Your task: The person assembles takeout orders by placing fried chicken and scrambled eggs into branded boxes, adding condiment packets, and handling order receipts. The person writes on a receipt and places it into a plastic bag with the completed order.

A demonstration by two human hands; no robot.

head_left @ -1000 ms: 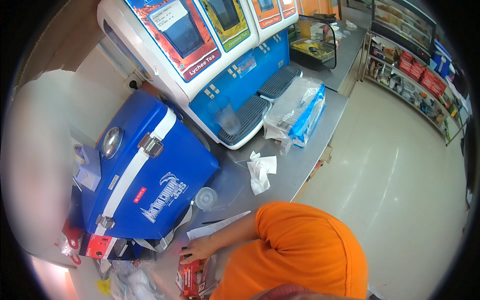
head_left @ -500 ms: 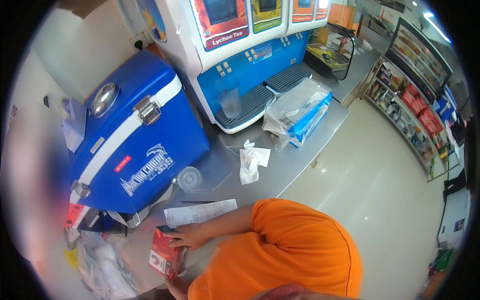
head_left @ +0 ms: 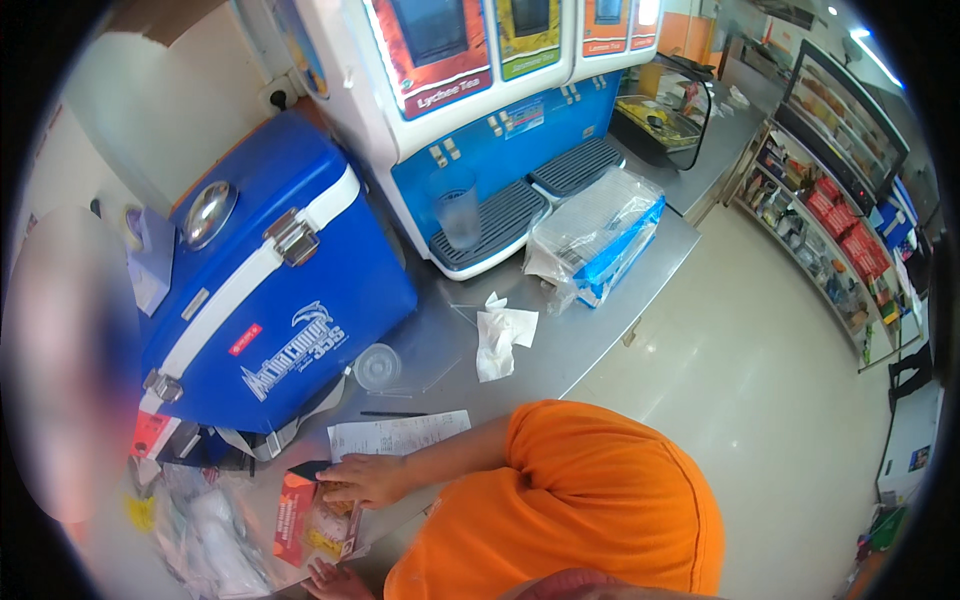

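Note:
A red cardboard food box [head_left: 293, 520] rests on the steel counter. Brown fried food [head_left: 338, 500], with something pale and yellow beneath it, shows through or inside its right part; whether a clear window covers it I cannot tell. My right hand [head_left: 372, 481] comes in from the right, its fingers curled over the box's upper end beside a dark tab [head_left: 308, 468]. Below the box, my left hand [head_left: 338, 581] has its fingers apart near the lower edge, holding nothing visible. A printed paper slip [head_left: 405, 432] lies just above my right forearm.
A blue cooler box [head_left: 290, 290] stands at the left, with clear plastic bags [head_left: 215, 535] below it. Behind are a drink dispenser [head_left: 480, 215] with a clear cup [head_left: 458, 215], a wrapped pack [head_left: 600, 235], crumpled tissue [head_left: 503, 340] and a plastic lid [head_left: 377, 368]. A pinkish blur covers the left rim.
The red box has shifted left and turned, so the food now shows beside its red panel. My left hand has come off the box, and its fingers have spread.

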